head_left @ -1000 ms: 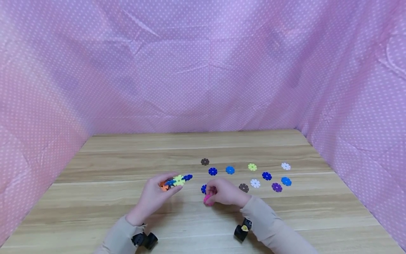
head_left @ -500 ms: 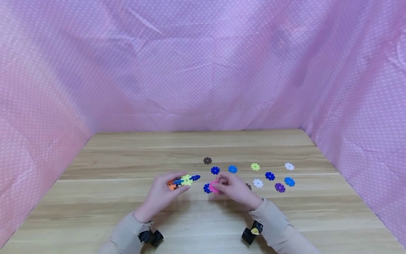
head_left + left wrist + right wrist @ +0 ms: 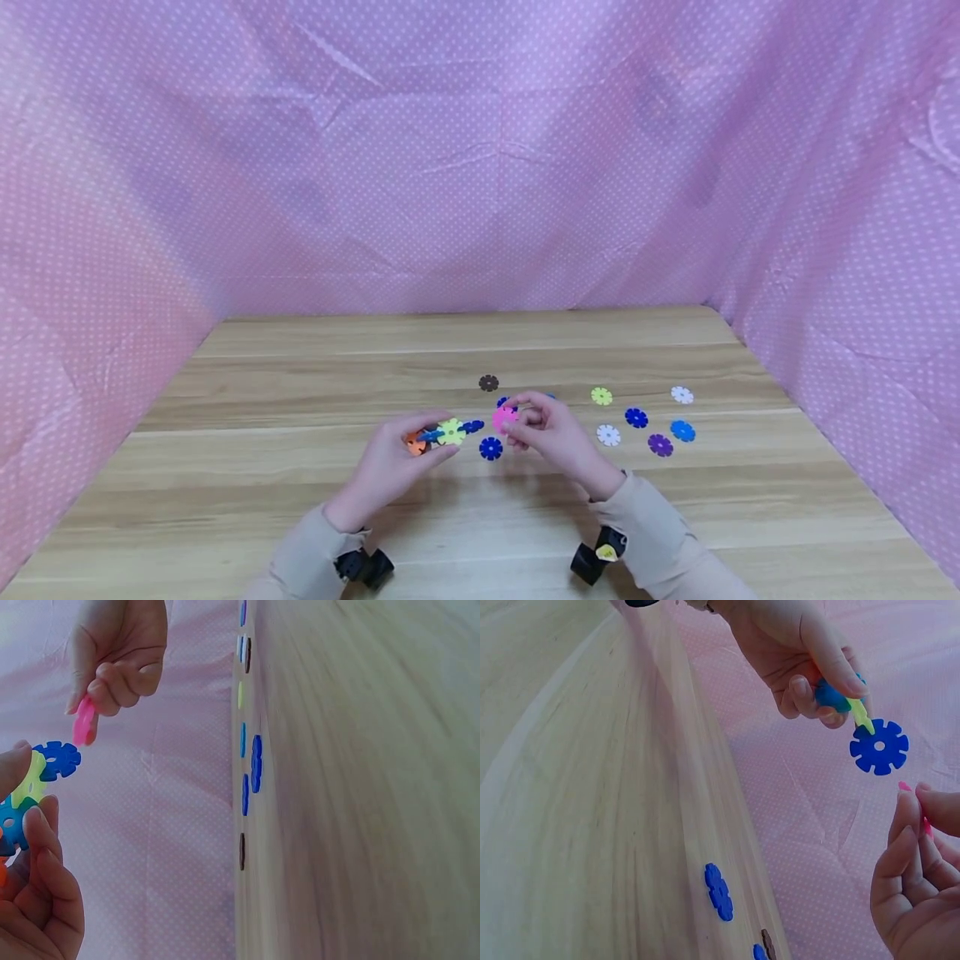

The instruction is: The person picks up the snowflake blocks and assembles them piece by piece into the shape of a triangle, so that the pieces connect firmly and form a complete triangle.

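My left hand (image 3: 386,462) holds a chain of slotted snowflake discs, joined at their notches. An orange disc (image 3: 416,443) sits deepest in the grip, followed by a lighter blue disc (image 3: 12,823) and a yellow-green disc (image 3: 451,432). At the chain's free end a dark blue disc (image 3: 880,748) sticks out past the fingertips. My right hand (image 3: 558,437) pinches a pink disc (image 3: 505,419) between thumb and fingers, raised off the table. The pink disc is a short gap from the dark blue end disc, and the right fingers cover part of it.
Loose discs lie flat on the wooden table (image 3: 315,367): a dark blue one (image 3: 491,448) below the hands, a brown one (image 3: 488,383) behind, and several to the right, including a purple one (image 3: 661,445). A pink dotted curtain (image 3: 480,208) surrounds the table.
My right hand has lifted the pink disc from near the tabletop and turned it to face up the chain's end. The left hand has shifted slightly right with its chain.
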The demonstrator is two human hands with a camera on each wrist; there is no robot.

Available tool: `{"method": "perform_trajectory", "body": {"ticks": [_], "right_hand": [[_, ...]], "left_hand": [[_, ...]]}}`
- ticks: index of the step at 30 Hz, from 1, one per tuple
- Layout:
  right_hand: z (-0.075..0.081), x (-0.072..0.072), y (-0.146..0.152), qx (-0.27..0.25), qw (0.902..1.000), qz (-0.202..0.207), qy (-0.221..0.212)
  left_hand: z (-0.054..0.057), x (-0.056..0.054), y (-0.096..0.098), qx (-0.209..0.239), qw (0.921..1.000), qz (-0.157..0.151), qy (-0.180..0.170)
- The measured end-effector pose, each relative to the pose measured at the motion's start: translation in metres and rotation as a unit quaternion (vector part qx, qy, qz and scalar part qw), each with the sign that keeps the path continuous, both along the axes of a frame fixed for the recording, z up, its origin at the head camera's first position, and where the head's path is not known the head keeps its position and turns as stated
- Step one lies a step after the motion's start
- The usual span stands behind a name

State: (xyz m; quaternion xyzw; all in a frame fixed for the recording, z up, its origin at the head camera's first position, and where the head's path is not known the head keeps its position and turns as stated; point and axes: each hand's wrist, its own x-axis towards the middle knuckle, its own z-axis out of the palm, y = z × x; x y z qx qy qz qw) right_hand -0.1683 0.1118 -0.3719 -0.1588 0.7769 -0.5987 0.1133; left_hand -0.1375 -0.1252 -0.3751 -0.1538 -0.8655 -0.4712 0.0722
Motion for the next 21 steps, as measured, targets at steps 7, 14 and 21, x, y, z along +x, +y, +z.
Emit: {"method": "perform_trajectory", "body": {"ticks": [7,14,21], "right_hand": [[0.0038,0.0029,-0.0017,-0.01,0.9999,0.0,0.001],[0.0032,0.0031,-0.0024,-0.017,0.9998,-0.001,-0.003],[0.0011,0.0029,-0.0026,-0.023,0.9997,-0.004,-0.004]], "left_hand": [[0.0016,0.0021,0.0049,-0.011,0.9996,-0.013,0.022],[0.0014,0.0015,0.0073,-0.012,0.9997,-0.014,0.018],[-0.0004,0.0007,0.0081,-0.019,0.9997,-0.01,0.01]]}}
